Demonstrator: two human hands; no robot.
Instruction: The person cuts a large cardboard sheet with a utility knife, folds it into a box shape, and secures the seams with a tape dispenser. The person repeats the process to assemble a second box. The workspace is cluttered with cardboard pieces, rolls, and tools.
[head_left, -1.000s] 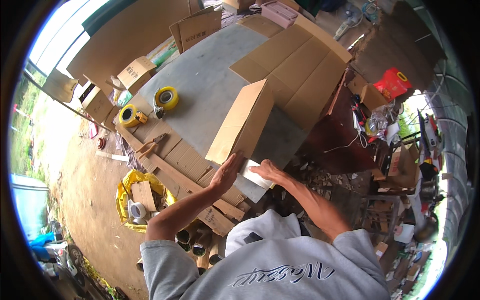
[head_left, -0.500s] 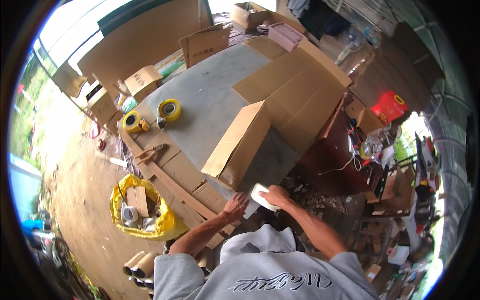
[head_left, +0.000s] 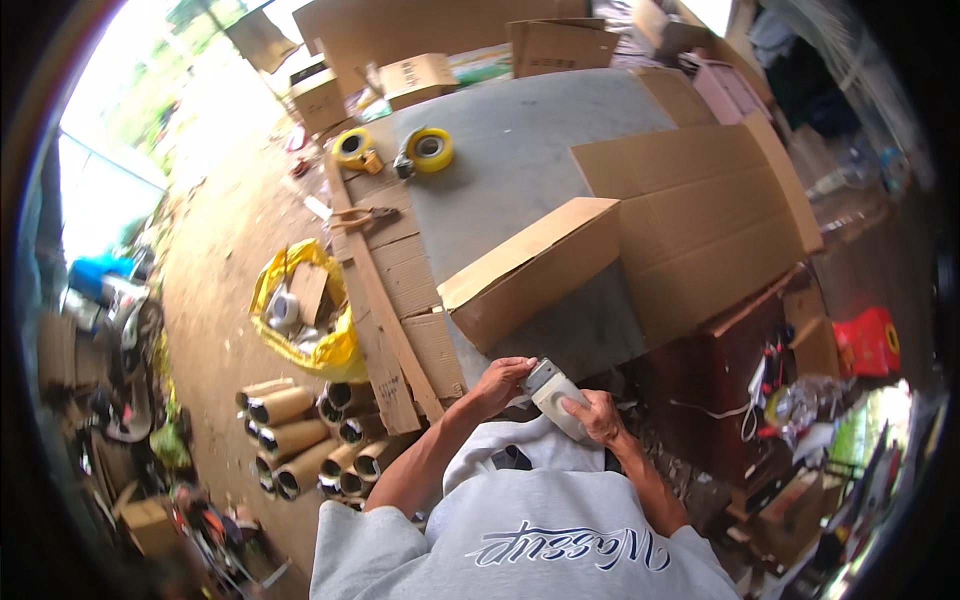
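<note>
1. Here's the right hand (head_left: 600, 416), fingers clamped round a white roll (head_left: 551, 397), thumb laid along its face.
2. And the left hand (head_left: 497, 387) is right there too, fingers curled at the roll's grey end (head_left: 541, 374); whether they pinch it, I cannot tell.
3. The roll sits up close to the body, just off the near edge of the grey tabletop (head_left: 500, 115).
4. Just beyond it, a long, narrow carton (head_left: 545, 275) lies slantwise, with flat cardboard (head_left: 700, 215) spread to its right.
5. Over on the left, two yellow tape rolls (head_left: 430, 150) sit near each other, the pliers (head_left: 366, 217) lying below them by a wooden strip (head_left: 385, 310).
6. Down on the floor, a yellow bag (head_left: 345, 347) gapes open, cardboard tubes (head_left: 300, 440) stacked beside it!
</note>
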